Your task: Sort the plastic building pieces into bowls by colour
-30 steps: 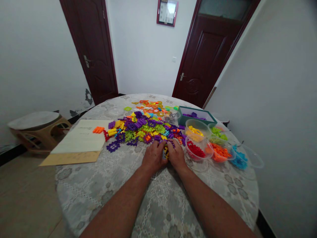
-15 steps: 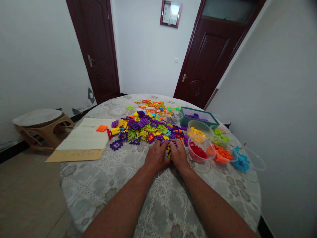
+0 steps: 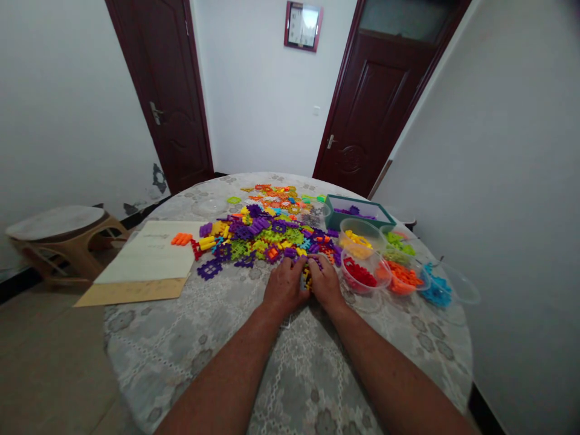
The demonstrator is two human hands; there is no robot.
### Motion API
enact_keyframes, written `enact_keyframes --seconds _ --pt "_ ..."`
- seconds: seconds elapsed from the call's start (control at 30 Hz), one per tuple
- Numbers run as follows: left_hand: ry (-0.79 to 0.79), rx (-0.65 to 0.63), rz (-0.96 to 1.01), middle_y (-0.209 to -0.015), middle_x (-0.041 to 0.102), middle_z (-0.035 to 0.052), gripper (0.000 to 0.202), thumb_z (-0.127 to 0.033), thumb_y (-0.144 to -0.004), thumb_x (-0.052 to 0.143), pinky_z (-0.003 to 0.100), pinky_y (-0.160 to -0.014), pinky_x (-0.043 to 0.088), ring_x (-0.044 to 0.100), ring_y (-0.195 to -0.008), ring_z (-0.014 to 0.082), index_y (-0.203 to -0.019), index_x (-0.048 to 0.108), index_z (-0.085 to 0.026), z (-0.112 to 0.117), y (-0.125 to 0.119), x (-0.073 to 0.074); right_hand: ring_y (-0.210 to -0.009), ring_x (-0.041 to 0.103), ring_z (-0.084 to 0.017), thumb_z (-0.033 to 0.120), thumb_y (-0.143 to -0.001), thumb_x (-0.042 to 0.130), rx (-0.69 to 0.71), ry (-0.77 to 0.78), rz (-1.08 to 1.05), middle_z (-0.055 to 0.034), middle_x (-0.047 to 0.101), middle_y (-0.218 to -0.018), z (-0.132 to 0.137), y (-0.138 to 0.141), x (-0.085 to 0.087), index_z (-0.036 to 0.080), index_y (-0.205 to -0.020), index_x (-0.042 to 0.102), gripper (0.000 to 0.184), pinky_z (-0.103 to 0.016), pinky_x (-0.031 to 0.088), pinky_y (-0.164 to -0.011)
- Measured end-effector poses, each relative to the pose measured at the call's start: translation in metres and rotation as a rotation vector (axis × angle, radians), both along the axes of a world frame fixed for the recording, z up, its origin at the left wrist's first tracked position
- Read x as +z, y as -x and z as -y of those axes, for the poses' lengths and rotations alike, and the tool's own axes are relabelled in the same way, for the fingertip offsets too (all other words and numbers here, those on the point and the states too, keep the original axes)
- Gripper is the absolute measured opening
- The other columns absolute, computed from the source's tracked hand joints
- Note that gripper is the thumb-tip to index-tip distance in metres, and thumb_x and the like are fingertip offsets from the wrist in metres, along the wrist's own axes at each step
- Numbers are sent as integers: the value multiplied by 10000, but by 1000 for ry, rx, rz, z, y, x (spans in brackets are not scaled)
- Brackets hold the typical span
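My left hand [image 3: 284, 284] and my right hand [image 3: 324, 281] rest side by side on the round table [image 3: 290, 362], fingers curled around a small cluster of yellow and purple plastic pieces [image 3: 306, 278] held between them. Just beyond my fingers spreads a big pile of coloured interlocking pieces [image 3: 267, 232] in purple, green, yellow and orange. What exactly each hand grips is mostly hidden by the fingers.
Clear bowls hold sorted pieces: yellow [image 3: 357, 237], red [image 3: 362, 272], orange [image 3: 403, 279], green [image 3: 401, 243], blue [image 3: 437, 293]. A teal box [image 3: 357, 210] stands behind them. Paper sheets [image 3: 147, 260] lie at the left. A stool [image 3: 58, 232] stands beside the table.
Both hands stay pressed together on the same cluster of pieces. Only the camera view shifts slightly.
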State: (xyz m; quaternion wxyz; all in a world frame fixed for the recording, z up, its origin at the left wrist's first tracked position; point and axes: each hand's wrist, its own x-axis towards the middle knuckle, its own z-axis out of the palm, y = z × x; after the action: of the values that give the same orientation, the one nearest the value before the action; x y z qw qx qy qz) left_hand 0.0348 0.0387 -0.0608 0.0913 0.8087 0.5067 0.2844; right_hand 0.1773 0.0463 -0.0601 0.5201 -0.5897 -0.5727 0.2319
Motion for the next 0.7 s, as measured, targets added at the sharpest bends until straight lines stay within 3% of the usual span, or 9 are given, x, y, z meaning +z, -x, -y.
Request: enact_keyframes --seconds 0.7 --pt "-9 0 -4 -1220 578 120 759 -286 -751 738 434 -940 528 620 -1084 297 -1475 509 -257 0 0 -3 -997 682 -255 439 -948 503 -11 8 17 -69 757 -1045 3 0 2 215 -1062 733 341 -350 496 -923"
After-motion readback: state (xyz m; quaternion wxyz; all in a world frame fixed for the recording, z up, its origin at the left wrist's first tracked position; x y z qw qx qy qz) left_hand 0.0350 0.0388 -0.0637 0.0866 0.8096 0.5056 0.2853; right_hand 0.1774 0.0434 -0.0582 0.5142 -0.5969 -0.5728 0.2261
